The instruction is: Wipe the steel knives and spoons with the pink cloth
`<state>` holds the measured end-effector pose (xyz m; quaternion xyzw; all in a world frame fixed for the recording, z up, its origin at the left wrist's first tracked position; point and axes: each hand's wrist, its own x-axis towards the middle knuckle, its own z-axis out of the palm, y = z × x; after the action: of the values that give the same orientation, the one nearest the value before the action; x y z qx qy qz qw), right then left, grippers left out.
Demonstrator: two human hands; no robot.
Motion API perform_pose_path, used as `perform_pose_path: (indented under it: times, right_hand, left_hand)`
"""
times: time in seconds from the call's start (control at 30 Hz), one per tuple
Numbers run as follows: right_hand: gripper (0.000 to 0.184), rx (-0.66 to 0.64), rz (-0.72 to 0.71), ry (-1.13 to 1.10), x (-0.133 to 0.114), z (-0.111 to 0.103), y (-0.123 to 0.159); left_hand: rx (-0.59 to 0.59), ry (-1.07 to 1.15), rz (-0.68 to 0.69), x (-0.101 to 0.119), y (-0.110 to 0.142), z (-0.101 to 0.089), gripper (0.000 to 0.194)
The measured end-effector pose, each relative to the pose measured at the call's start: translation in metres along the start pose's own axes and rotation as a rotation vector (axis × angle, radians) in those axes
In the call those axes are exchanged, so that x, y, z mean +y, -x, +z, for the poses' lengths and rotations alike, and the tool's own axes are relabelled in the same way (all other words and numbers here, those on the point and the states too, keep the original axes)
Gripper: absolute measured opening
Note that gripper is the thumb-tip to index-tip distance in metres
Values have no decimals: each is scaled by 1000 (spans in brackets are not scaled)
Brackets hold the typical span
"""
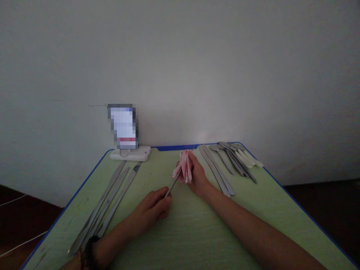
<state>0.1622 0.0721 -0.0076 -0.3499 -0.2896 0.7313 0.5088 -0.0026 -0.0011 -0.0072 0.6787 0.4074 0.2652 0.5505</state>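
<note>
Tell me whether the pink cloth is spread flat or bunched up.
Bunched up. The pink cloth sits gathered in folds in the right hand, wrapped around the far end of the knife held by the left hand.

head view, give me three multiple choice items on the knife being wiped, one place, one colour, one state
1. Where do the other knives on the person's left lie?
A. on the table's left side
B. on the floor
C. in a drawer

2. What colour is the cloth?
A. black
B. pink
C. blue

3. How is the knife held?
A. lying untouched
B. handle in left hand, blade in the right hand with the cloth
C. standing in a cup

Answers: 1 A, they rest on the green table; 2 B, it looks pink; 3 B, both hands grip it.
</note>
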Motion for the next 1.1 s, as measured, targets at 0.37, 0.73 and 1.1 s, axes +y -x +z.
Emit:
perform_pose_path:
  times: [0.37, 0.73, 1.1]
  right_hand:
    - [35, 8, 12, 176, 4, 3, 2]
    - [36, 137, 59, -37, -6, 3, -2]
    - [36, -64, -112, 278, 8, 0, 0]
  left_hand:
    - [48, -17, -44, 4, -3, 3, 35]
    - [-43, -125, 10, 6, -1, 3, 35]
    - [172, -140, -165, 7, -8, 4, 33]
